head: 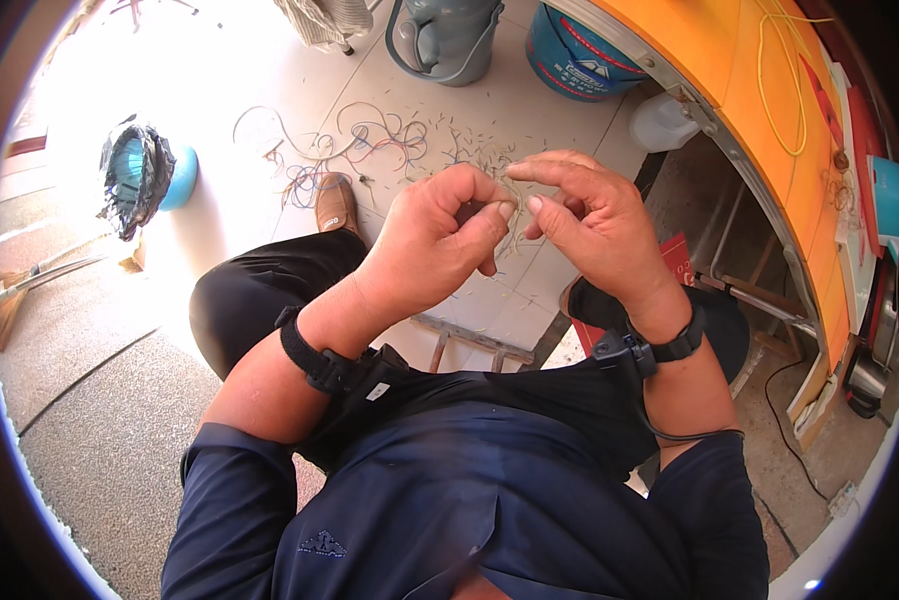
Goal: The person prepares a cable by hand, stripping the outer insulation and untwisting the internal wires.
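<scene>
My left hand (449,232) is raised above my lap, thumb and bent forefinger pinched together. A thin yellowish wire (519,229) shows at those fingertips; most of what the fingers hold is hidden. Close beside it, my right hand (595,206) has its thumb and fingers apart, with nothing visible between them. Beyond both hands, a tangle of loose wires (374,139) in grey, red and blue lies on the tiled floor. Many short clippings (487,146) are scattered around it.
A bin lined with a black bag (183,176) stands at left, near a broom (6,315). A grey bucket (449,45) and a blue bucket (580,60) stand ahead. Along the right runs an orange tabletop (757,97) with a yellow wire; a plastic jug (659,124) sits below its edge.
</scene>
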### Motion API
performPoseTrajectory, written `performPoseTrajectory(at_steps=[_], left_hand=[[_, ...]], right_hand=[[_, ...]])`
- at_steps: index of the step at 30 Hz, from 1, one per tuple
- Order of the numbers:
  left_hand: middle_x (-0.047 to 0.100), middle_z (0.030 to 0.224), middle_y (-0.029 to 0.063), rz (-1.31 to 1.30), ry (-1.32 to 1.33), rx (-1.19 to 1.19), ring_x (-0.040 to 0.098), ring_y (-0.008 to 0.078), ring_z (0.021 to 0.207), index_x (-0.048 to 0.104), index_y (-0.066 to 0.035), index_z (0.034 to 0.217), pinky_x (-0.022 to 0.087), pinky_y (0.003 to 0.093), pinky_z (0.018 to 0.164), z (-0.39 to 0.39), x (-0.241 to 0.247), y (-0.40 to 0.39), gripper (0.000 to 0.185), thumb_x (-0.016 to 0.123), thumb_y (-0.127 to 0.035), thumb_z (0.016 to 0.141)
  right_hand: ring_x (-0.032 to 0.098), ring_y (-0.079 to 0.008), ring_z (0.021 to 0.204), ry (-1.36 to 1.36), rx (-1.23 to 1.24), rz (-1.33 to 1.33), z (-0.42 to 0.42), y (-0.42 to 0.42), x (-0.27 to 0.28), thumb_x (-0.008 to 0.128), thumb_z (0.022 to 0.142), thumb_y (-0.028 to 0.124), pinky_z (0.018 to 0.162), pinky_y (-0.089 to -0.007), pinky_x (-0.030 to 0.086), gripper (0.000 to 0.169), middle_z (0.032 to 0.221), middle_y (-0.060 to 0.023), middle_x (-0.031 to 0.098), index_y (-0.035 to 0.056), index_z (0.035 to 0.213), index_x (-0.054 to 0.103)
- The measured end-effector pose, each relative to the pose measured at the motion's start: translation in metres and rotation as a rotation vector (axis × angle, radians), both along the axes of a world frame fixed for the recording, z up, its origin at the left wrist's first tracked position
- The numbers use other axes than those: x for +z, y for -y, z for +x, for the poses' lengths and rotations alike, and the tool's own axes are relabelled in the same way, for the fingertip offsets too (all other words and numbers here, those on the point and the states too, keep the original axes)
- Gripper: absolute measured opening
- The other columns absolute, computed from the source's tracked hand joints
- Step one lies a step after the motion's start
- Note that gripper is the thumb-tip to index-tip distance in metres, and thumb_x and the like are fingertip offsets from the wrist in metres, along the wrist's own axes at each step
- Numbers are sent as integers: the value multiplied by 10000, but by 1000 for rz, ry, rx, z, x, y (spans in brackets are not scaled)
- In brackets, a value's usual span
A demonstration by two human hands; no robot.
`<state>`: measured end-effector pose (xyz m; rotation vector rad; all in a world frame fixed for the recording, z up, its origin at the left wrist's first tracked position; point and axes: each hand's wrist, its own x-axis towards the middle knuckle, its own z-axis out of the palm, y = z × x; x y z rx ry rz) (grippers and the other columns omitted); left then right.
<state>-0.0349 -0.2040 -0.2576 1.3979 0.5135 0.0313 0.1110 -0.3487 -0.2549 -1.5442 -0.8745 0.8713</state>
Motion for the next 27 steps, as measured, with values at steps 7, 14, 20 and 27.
performPoseTrajectory(at_steps=[7,14,20,27], left_hand=[[635,829,7,-38,-35,1,636,68,617,599,-41,1002,432,173,521,1,5,-3,73,602,-114,1008],[630,816,6,31,-23,8,626,71,622,593,-32,990,466,192,546,2,0,-4,72,602,-102,1005],[633,802,18,178,-27,-66,640,79,659,593,-9,990,505,210,594,3,3,-4,60,611,-67,989],[674,957,61,316,92,-58,694,109,826,617,11,1135,539,236,725,1,-3,-5,192,592,-8,945]], right_hand=[[663,-74,718,-205,22,-101,-2,0,1,632,950,29,651,-213,525,103,886,-18,679,4,1048,654],[588,-48,657,24,37,-127,-1,2,0,659,916,17,598,-204,475,57,810,15,616,13,973,653],[515,-57,628,162,76,-67,1,2,1,660,879,18,568,-236,424,23,772,4,567,7,900,660],[522,-100,670,283,74,-97,7,1,1,662,883,59,603,-273,422,52,751,-27,562,12,902,651]])
